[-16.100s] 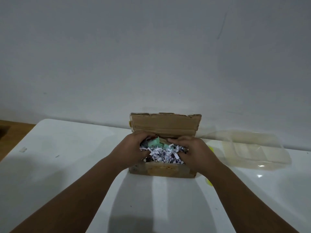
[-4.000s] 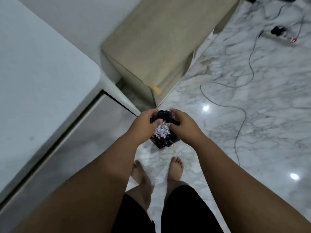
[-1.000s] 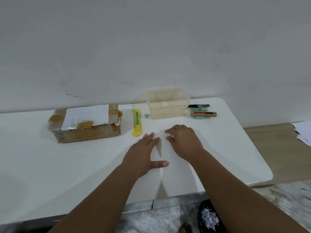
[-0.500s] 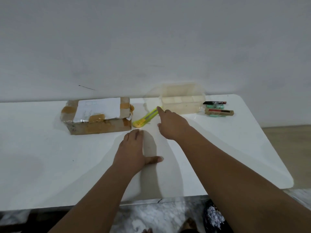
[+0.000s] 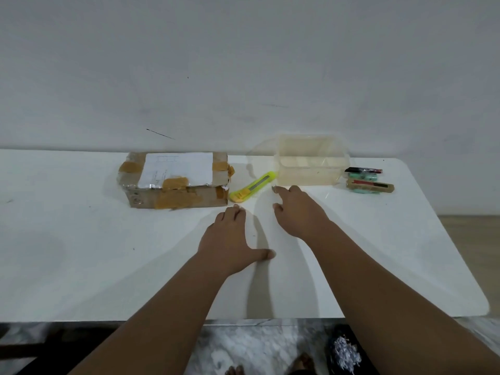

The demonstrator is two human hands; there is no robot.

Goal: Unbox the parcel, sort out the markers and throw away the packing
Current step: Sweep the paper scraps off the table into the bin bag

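A taped cardboard parcel (image 5: 176, 182) with a white label lies closed at the back of the white table (image 5: 81, 253). To its right lies a yellow box cutter (image 5: 253, 187), then an empty clear plastic container (image 5: 311, 165). Several markers (image 5: 368, 180) lie in a small pile right of the container. My left hand (image 5: 230, 239) rests flat on the table, fingers apart, holding nothing. My right hand (image 5: 297, 209) hovers just right of the cutter with its fingertips close to a tiny object (image 5: 273, 188) in front of the container. It holds nothing.
A black bag (image 5: 343, 350) with shredded paper sits on the marble floor under the table's front edge, beside my bare feet. The wall runs right behind the table. The table's right end is rounded, with wooden flooring beyond it.
My right hand reached forward from the table's middle toward the cutter and container, and the cutter turned to lie slanted. My left hand stayed flat. Earlier I dropped shredded paper into the black bag.
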